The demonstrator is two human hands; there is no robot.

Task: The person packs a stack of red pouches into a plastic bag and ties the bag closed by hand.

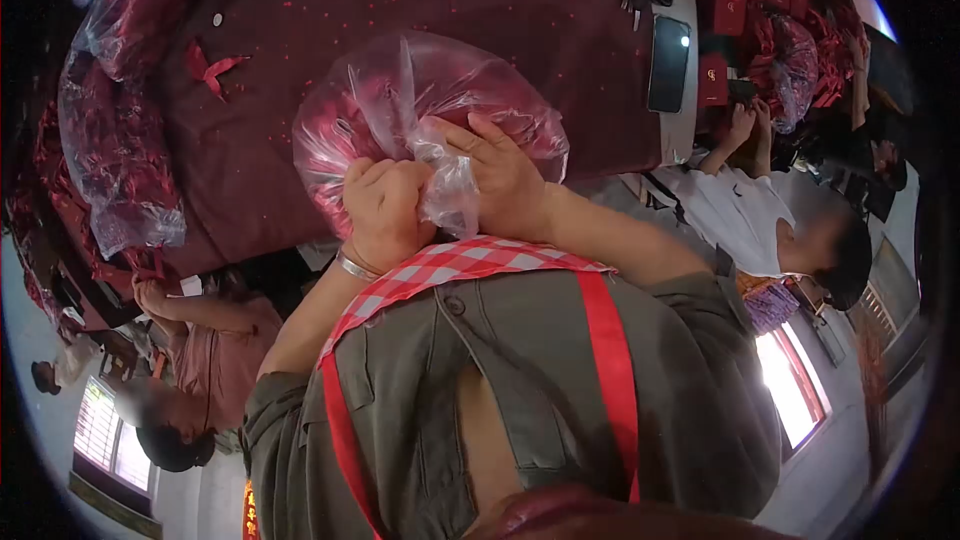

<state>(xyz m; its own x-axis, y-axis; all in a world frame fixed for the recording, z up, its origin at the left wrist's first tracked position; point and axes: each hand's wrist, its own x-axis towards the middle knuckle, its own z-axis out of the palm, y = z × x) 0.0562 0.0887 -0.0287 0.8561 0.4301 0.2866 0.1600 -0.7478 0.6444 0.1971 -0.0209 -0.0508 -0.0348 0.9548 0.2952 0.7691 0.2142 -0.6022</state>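
At a dark red tabletop point(270, 120), hands point(435, 190) gripping the gathered neck of a crinkly, rounded clear plastic bag point(400, 80)

a dark red tablecloth point(270, 140) carries bags point(120, 160), ribbon point(215, 68) and scattered red specks point(390, 12).

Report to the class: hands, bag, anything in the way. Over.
Left hand, right hand: both closed on gathered plastic. Clear bag bulging with red contents, at near edge of table. Phone off right, apart from bag.

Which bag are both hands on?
The middle bag: left hand and right hand clutch its gathered neck. Neither touches the left bags or right bag.
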